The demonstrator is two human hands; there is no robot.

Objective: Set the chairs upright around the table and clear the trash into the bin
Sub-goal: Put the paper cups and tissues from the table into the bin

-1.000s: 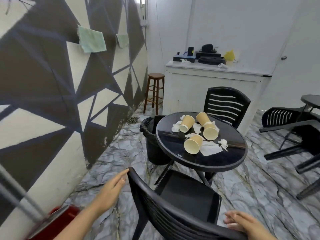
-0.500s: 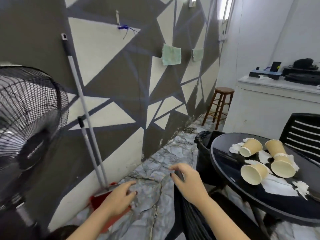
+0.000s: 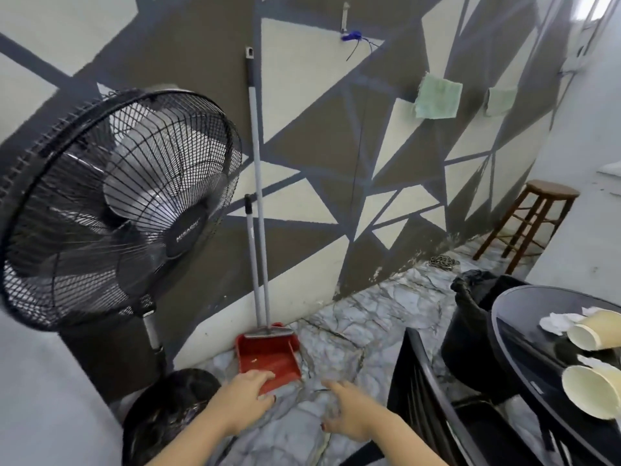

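A black plastic chair [image 3: 423, 395] stands upright at the lower right, its back toward me. Beside it is the round black table [image 3: 504, 317] with tipped paper cups [image 3: 591, 331] and crumpled tissues [image 3: 554, 322] on it. A black bin [image 3: 470, 331] with a liner sits on the floor behind the table. My left hand [image 3: 243, 400] hovers over the floor in front of a red dustpan, fingers apart, holding nothing. My right hand [image 3: 349, 415] is just left of the chair back, open and off the chair.
A red dustpan [image 3: 268, 358] with a long handle and a broom handle [image 3: 257, 183] lean against the patterned wall. A black pedestal fan [image 3: 111, 210] stands at the left, its round base [image 3: 161, 412] by my left arm. A wooden stool [image 3: 534, 223] stands at the far right.
My view has swung left toward the wall, fan and dustpan. My right hand has come off the chair back. Both hands now hang open above the floor.
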